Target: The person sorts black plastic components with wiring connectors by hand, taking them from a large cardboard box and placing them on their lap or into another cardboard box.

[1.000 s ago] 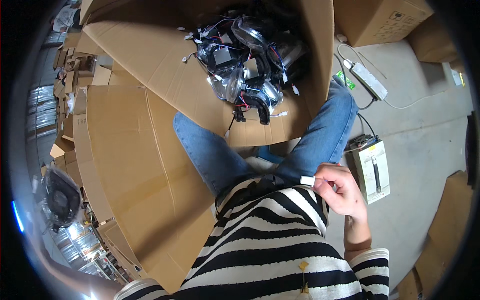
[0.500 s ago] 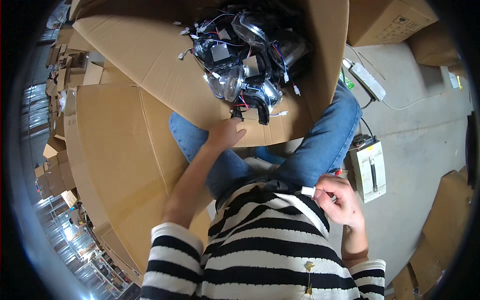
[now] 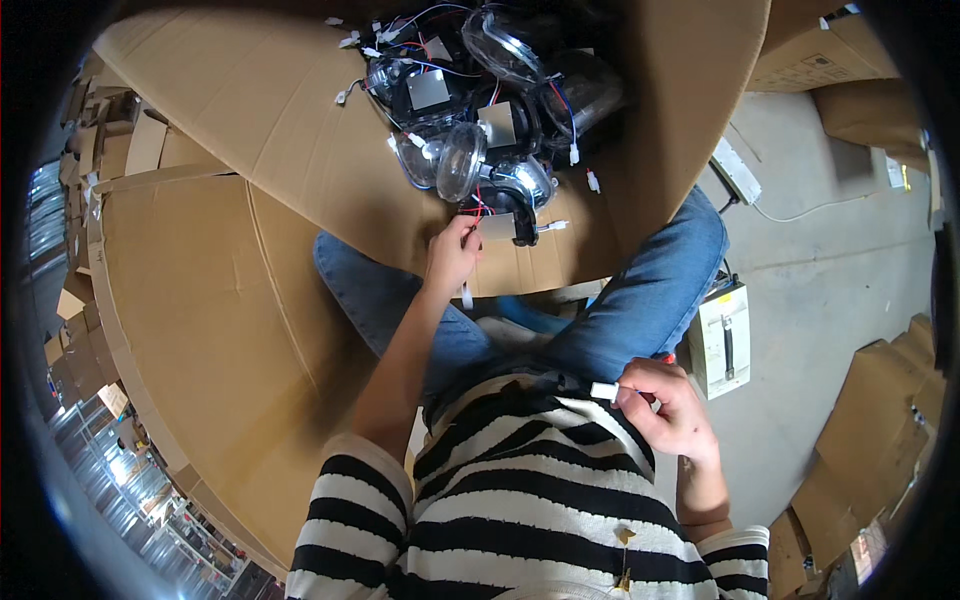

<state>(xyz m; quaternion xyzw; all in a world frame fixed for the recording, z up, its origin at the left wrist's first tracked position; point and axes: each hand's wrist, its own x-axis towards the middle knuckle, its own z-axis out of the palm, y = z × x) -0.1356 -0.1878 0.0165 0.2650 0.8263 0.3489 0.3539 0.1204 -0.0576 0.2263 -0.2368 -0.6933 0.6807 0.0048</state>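
In front of me, a large open cardboard box [image 3: 270, 110] holds a heap of clear and black lamp units [image 3: 462, 165] with thin wires and white plugs. At the near end of the heap, my left hand [image 3: 453, 255] pinches the thin red wires [image 3: 476, 212] of the closest lamp. Just beside its fingers is a silver plate [image 3: 495, 227] on that lamp. A white plug [image 3: 467, 296] hangs below this hand. Close to my waist, my right hand [image 3: 668, 405] grips a small white block [image 3: 604, 391] between thumb and fingers; its exact kind is unclear.
Another big cardboard box [image 3: 190, 300] stands at my left. On the floor to the right are a white case [image 3: 722, 340] with a black handle and a white power strip [image 3: 736, 170] with a cable. More cardboard [image 3: 875, 410] lies at the right edge.
My left hand has closed on the wires by the nearest lamp, and that lamp's silver plate now shows. A white plug hangs below the hand. My right hand still holds the white block.
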